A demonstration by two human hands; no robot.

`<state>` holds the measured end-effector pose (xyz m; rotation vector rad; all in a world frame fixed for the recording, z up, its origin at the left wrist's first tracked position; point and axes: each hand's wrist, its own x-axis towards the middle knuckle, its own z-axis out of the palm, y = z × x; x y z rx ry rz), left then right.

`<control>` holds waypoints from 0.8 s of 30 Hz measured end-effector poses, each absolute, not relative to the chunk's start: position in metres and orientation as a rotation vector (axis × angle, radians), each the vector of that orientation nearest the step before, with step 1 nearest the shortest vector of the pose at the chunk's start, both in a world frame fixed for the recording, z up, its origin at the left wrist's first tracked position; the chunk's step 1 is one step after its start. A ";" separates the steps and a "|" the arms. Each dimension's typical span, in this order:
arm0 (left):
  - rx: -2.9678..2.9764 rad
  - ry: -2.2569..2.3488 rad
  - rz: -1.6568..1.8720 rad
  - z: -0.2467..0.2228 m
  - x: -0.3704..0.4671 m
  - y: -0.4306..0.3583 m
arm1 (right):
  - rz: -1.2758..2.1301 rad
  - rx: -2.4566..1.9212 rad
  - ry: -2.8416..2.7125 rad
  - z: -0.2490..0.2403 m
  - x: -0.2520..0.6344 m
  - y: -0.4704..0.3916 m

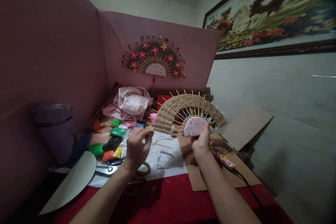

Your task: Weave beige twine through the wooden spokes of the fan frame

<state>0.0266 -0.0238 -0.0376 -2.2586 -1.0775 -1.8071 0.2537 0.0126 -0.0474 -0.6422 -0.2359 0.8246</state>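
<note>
Right hand grip pinches woven fan base; left hand pinches its left edge (held above table).

Table under red cloth. On it: white paper sheet, brown cardboard, scissors, coloured clay packets, pink dotted fabric, white cut-out.
</note>
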 end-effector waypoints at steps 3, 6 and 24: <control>-2.281 -1.151 -1.911 -0.037 0.027 -0.025 | 0.814 -0.653 -0.263 -0.049 0.254 0.013; -2.310 -1.306 -2.169 -0.036 0.028 -0.023 | 0.827 -0.666 -0.278 -0.051 0.254 0.014; -2.384 -1.244 -2.090 -0.033 0.011 -0.007 | 1.075 -0.736 -0.199 -0.050 0.256 0.016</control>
